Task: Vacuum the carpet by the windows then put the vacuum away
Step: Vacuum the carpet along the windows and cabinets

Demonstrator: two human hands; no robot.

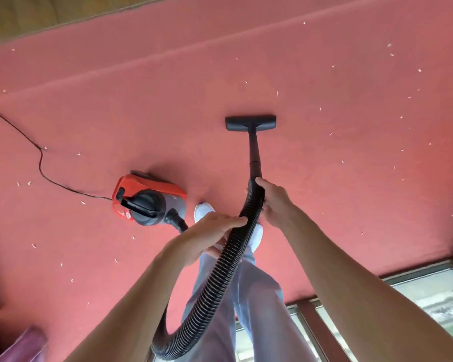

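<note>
A red and grey canister vacuum (148, 198) sits on the red carpet (168, 100) to the left of my feet. Its black ribbed hose (215, 280) loops low in front of my legs and rises to a black wand (254, 152). The flat black floor nozzle (250, 123) lies on the carpet ahead of me. My right hand (273, 202) grips the top of the hose where it joins the wand. My left hand (207, 236) holds the hose a little lower, fingers stretched over it.
Small pale scraps (390, 45) are scattered across the carpet, thickest at the right. The black power cord (41, 163) trails off to the left. Window frames and glass (429, 296) run along the lower right. A wooden floor (24, 14) borders the carpet's far-left edge.
</note>
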